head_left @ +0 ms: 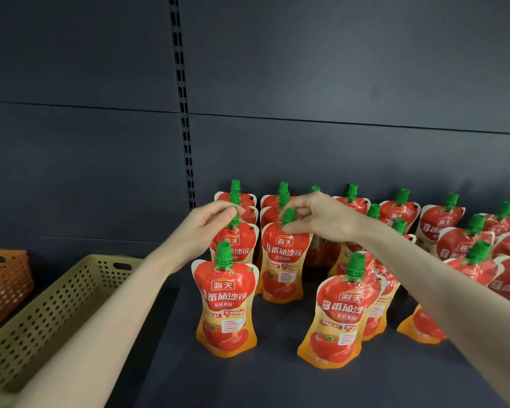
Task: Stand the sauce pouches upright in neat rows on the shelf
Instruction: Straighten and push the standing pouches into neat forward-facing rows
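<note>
Glossy red-and-orange sauce pouches (226, 307), waisted and topped with ribbed green screw caps, stand in rows on the dark matte shelf (248, 384). The left hand (209, 228) pinches the cap of the left pouch (239, 245), and the right hand (321, 219) pinches the cap of the neighbouring pouch (283, 266). Off to the left sit a perforated beige basket (42, 319) and an orange basket (3, 278), both plastic.

head cam | faces forward, slightly down | close over shelf (277, 384)
</note>
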Available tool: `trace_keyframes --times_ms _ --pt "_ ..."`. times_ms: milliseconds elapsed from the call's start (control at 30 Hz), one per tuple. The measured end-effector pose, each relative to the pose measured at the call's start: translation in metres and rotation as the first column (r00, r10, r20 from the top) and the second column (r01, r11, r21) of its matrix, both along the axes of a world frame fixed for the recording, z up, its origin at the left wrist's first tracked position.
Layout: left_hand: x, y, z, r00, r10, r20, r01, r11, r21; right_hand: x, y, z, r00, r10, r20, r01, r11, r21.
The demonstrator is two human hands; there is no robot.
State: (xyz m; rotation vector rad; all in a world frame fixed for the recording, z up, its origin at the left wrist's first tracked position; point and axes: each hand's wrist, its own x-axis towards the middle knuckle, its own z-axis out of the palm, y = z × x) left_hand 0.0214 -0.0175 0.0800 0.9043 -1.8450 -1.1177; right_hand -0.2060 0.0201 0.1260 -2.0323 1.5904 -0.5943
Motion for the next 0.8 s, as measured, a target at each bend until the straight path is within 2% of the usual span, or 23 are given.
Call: trace_keyframes --times_ms 333,800 --pt "-0.0019 -0.0032 -0.0024 0.999 0.038 0.007 -0.038 0.997 -0.063 0.0023 -0.0003 -0.0026 1.000 -0.024 -0.006 0.024 1.000 -0.020" --pt "-0.0013 -0.0065 -0.0020 1.000 0.009 0.021 -0.008 0.998 -0.060 0.0016 -0.0011 -0.0001 1.000 -0.025 0.010 0.025 0.999 0.027"
